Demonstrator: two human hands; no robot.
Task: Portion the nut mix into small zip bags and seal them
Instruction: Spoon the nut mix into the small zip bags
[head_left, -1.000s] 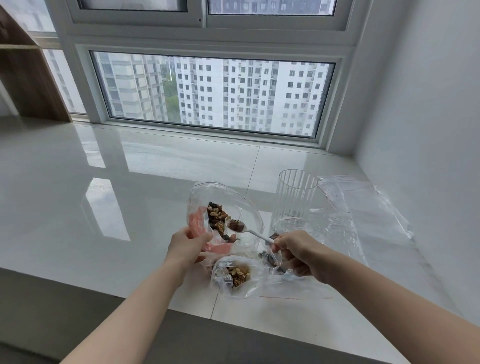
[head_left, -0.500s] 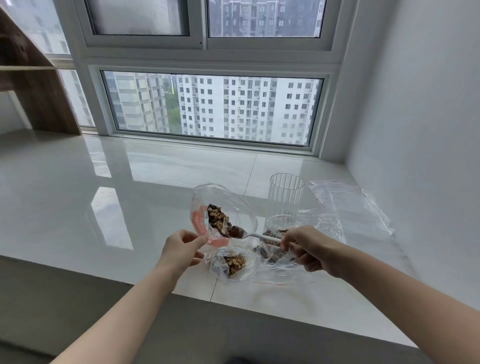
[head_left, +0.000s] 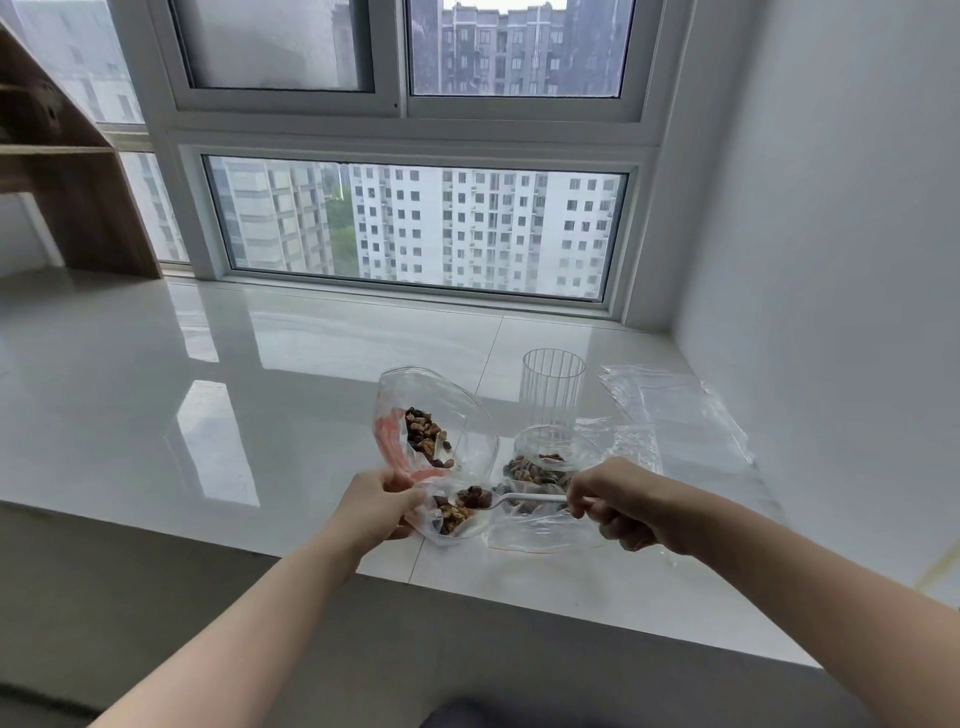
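Now my right hand (head_left: 618, 501) has carried the loaded spoon (head_left: 511, 500) down from the upper bag (head_left: 434, 415) to the small zip bag (head_left: 452, 517), whose mouth my left hand (head_left: 379, 501) pinches; filling continues.

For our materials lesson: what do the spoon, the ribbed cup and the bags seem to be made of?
Spoon: white, matte, thin handle; likely plastic.
Ribbed cup: clear with vertical ridges; glass or hard plastic, cannot tell.
Bags: thin, clear, crinkled, glossy film; soft plastic.

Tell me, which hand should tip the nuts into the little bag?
Probably the right hand: it already grips the spoon, loaded over the small bag. The left hand holds that bag's edge.
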